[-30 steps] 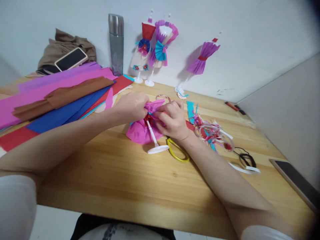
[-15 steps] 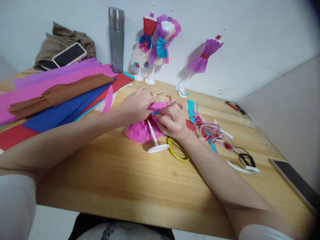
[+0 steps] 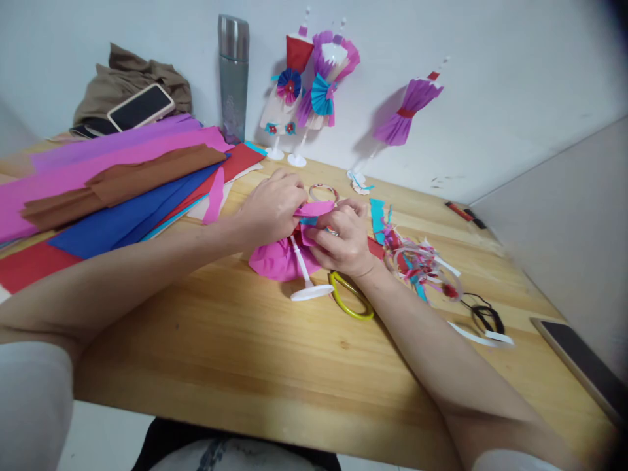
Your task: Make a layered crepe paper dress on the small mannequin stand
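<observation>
Between my hands lies a small mannequin on a white stand (image 3: pixel 304 268), tipped toward me, with a pink crepe paper skirt (image 3: pixel 275 261) spread around it. My left hand (image 3: pixel 277 203) is closed, its fingers pinching a pink paper strip (image 3: pixel 314 209) at the waist. Opposite it, my right hand (image 3: pixel 343 239) is closed too, fingertips at the right side of the same pink and blue paper; exactly what they grip is partly hidden. Yellow-handled scissors (image 3: pixel 350 304) lie just below my right hand. A roll of tape (image 3: pixel 324 193) rests behind the hands.
Crepe paper sheets (image 3: pixel 142 203) are piled at left, near a phone (image 3: pixel 141 108) on brown cloth and a grey flask (image 3: pixel 233 85). Dressed mannequins (image 3: pixel 289 98) lean along the wall. Paper scraps (image 3: pixel 422 265), a black cord (image 3: pixel 485 317) and another phone (image 3: pixel 579 360) lie at right.
The view has shifted slightly. The pink strip between my hands shows a little more; both hands keep nearly the same place and grip.
</observation>
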Motion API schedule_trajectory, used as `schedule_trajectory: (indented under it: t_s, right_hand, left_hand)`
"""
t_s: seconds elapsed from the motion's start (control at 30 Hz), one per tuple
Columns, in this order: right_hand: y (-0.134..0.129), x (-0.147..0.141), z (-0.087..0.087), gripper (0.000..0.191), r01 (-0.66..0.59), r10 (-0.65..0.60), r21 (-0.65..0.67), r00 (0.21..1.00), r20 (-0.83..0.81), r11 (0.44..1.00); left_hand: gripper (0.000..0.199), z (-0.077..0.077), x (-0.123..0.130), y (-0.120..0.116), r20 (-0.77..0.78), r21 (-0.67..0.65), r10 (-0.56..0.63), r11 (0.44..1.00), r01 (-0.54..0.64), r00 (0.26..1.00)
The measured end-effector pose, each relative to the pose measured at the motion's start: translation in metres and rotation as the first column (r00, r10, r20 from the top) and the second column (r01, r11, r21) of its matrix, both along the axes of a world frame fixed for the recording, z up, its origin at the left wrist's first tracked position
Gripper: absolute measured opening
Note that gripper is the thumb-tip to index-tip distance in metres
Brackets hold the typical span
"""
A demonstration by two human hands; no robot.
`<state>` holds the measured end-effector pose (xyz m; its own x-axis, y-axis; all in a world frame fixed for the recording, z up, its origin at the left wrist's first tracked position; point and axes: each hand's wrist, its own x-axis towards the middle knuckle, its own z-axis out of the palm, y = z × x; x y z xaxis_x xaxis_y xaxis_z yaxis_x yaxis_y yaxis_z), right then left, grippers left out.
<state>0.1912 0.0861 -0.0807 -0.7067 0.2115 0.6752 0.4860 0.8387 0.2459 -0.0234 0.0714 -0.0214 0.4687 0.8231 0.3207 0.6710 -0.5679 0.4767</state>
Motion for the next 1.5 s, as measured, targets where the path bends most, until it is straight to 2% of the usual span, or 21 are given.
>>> schedule_trajectory:
  t_s: [0.1,0.2,0.33,0.47,0.6,0.7,0.8,0.9,1.0,1.2,1.5]
  right_hand:
    - [-0.001,-0.001,0.002,0.022,-0.034,0.036,0.102,0.999,-0.016,0.994]
    - [-0.001,-0.001,0.003,0.020,-0.085,0.089,0.115,0.995,-0.035,0.990]
    - [-0.002,-0.001,0.001,0.022,-0.065,0.071,0.116,0.996,-0.045,0.991]
    - [-0.001,-0.003,0.000,0.023,-0.018,0.025,0.127,0.998,-0.053,0.992]
    - [0.000,-0.007,0.002,0.015,-0.090,0.121,0.213,0.983,-0.139,0.973]
    - [0.001,-0.009,0.001,0.013,-0.100,0.133,0.187,0.977,-0.169,0.977]
    - [0.002,-0.008,-0.002,0.011,-0.044,0.064,0.139,0.988,-0.143,0.989]
    - [0.003,-0.007,-0.004,0.014,-0.005,0.022,0.155,0.994,-0.104,0.988]
    - [0.004,-0.006,-0.004,0.017,-0.033,0.053,0.204,0.994,-0.091,0.978]
    - [0.004,-0.006,-0.004,0.023,-0.030,0.041,0.201,0.998,-0.052,0.979]
    - [0.005,-0.007,-0.002,0.015,-0.106,0.126,0.176,0.986,-0.106,0.979]
  left_hand:
    - [0.008,-0.003,-0.001,0.004,0.029,-0.018,0.004,1.000,-0.004,1.000]
    - [0.010,-0.006,-0.001,0.006,0.009,-0.014,0.012,1.000,-0.012,1.000]
    - [0.014,-0.007,-0.001,0.007,-0.032,0.000,0.014,1.000,-0.014,0.999]
    - [0.018,-0.007,-0.002,0.006,-0.112,0.095,-0.029,0.995,0.040,0.993]
    - [0.024,-0.011,-0.002,0.004,-0.233,0.186,-0.064,0.976,0.109,0.970]
    - [0.027,-0.014,-0.001,0.003,-0.272,0.241,-0.019,0.967,0.088,0.962]
    - [0.025,-0.017,0.001,0.003,-0.270,0.267,0.004,0.961,0.071,0.963]
    - [0.023,-0.020,0.002,0.005,-0.261,0.288,0.012,0.955,0.066,0.965]
    - [0.024,-0.021,0.002,0.007,-0.259,0.304,0.023,0.951,0.059,0.966]
    - [0.022,-0.020,0.002,0.005,-0.271,0.301,0.018,0.951,0.067,0.962]
    - [0.023,-0.023,0.001,0.007,-0.268,0.297,0.012,0.952,0.071,0.963]
